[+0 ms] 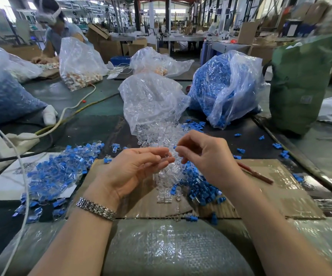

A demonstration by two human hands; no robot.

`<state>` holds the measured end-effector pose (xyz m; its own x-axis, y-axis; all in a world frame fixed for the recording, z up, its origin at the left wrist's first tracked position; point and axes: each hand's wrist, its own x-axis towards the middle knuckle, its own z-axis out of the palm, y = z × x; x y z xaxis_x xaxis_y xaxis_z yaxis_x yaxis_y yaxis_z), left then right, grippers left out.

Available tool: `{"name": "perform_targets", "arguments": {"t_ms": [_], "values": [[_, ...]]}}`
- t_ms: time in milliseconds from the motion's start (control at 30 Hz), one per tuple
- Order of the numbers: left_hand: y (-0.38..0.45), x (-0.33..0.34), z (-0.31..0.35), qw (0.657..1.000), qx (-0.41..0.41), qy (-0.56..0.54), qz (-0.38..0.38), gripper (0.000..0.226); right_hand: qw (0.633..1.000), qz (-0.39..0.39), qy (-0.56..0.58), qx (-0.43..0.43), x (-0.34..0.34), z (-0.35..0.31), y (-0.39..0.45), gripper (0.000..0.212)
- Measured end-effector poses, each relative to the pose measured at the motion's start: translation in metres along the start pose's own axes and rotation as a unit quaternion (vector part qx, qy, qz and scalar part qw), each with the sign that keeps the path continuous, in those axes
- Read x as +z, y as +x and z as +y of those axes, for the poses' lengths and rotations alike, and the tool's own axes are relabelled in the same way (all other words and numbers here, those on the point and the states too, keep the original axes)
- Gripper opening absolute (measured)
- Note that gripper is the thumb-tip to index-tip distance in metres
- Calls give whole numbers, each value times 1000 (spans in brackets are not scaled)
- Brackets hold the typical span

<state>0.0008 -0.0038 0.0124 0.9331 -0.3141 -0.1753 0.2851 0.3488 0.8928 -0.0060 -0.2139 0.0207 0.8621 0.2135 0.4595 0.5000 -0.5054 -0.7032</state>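
Observation:
My left hand (139, 168) lies palm up over the cardboard, thumb and fingertips pinching a small clear plastic part (170, 157). My right hand (205, 156) faces it with fingers curled, pinching a tiny part at its fingertips; that part is mostly hidden. The two sets of fingertips almost touch above a pile of clear parts (166, 182), which spills from an open clear bag (153, 102). A heap of blue parts (199, 188) lies just under my right wrist. To the left, on white paper, sits a pile of joined blue-and-clear pieces (61, 172).
A clear bag full of blue parts (226, 86) and a green sack (300, 82) stand at the back right. A reddish stick (255, 173) lies on the cardboard sheet (280, 196). A power strip (21, 140) with cables is at left. Another person (59, 30) works at the far left.

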Motion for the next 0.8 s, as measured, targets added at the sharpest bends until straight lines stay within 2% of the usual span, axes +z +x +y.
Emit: {"name": "perform_targets", "arguments": {"t_ms": [67, 200, 300, 400, 533, 667, 800], "values": [[-2, 3, 1, 1000, -7, 5, -2, 29, 1000, -6, -6, -30, 4, 0, -1, 2], [-4, 7, 2, 1000, -7, 13, -8, 30, 994, 0, -68, -87, 9, -1, 0, 13], [-4, 7, 2, 1000, -9, 22, -16, 30, 989, -20, -105, -103, 9, -1, 0, 14], [-3, 6, 1, 999, -16, 35, -26, 29, 986, -43, -122, -105, 9, 0, -1, 14], [-1, 3, -1, 998, -2, 60, -35, 31, 985, -31, -125, -112, 10, 2, 0, 13], [-1, 5, -3, 995, 30, 96, -5, 28, 992, -20, -90, -91, 11, 2, 1, 11], [0, 4, -4, 993, 55, 100, -11, 23, 998, -18, -39, -49, 9, 1, -1, 8]]}}
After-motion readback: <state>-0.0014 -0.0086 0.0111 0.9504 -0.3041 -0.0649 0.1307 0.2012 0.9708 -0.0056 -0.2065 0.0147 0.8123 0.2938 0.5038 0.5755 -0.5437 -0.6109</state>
